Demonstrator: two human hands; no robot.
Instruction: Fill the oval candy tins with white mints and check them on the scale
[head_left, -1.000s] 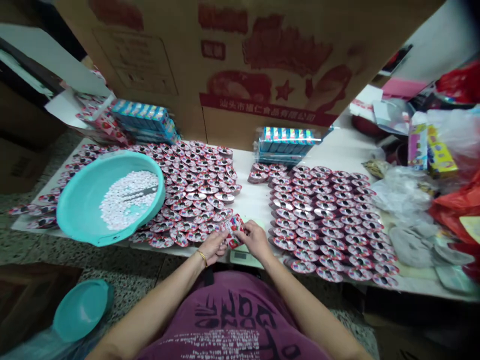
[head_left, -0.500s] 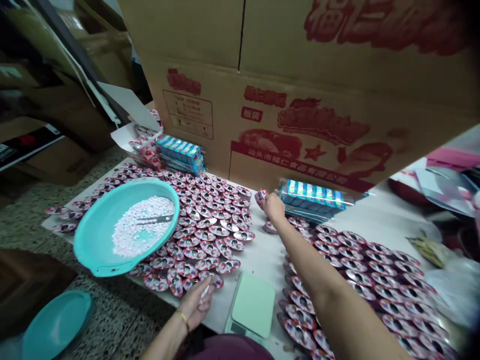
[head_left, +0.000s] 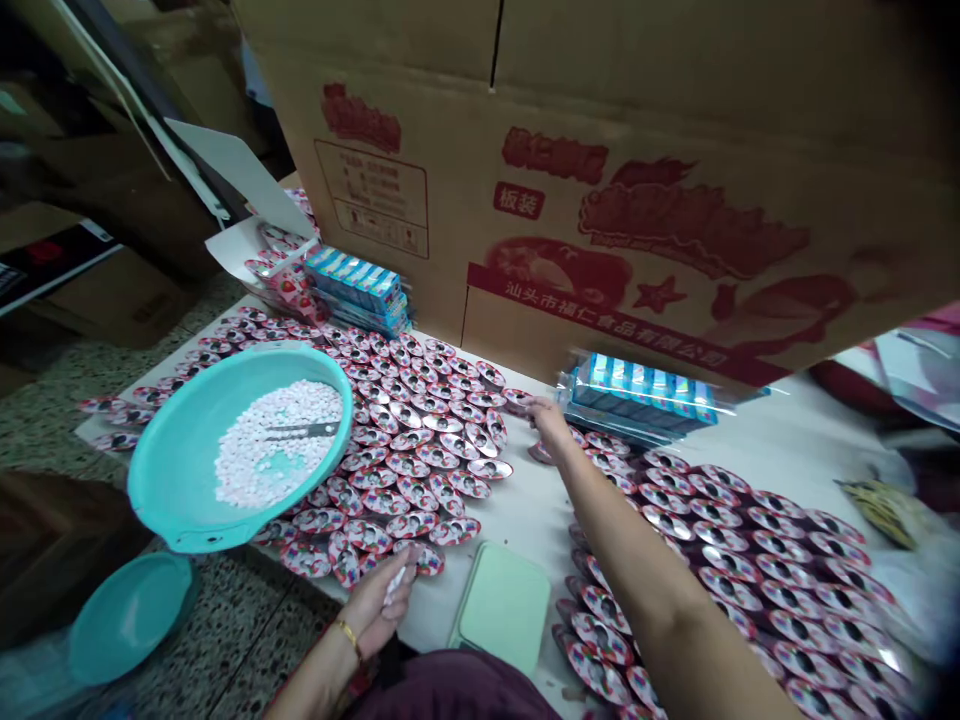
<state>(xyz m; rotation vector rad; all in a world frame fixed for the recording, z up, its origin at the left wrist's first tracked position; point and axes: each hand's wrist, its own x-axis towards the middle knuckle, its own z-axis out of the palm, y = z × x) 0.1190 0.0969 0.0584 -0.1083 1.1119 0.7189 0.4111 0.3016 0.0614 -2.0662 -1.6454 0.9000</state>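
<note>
My left hand (head_left: 379, 600) is closed around a few small white tablets (head_left: 394, 588) at the table's near edge, close to the oval packs. Stretched far forward, my right hand (head_left: 549, 420) has its fingertips on the right end of a red-rimmed oval pack (head_left: 516, 400). That pack lies at the right edge of a wide spread of similar oval packs (head_left: 411, 466), each with a dark centre. Left of them, a turquoise basin (head_left: 176, 425) holds a heap of white tablets (head_left: 259, 440) with a flat grey tool (head_left: 300, 431) lying on it.
A large printed carton (head_left: 450, 240) stands along the back. Wrapped blue boxes (head_left: 645, 395) sit at its foot, with another blue stack (head_left: 360, 285) farther left. A pale green scale (head_left: 506, 605) lies in front of me. More oval packs (head_left: 780, 565) cover the right side.
The oval pack at my right hand has gone from tilted up to lying flatter beside the spread. My left hand has shifted slightly left and down, still closed. The view has moved a little.
</note>
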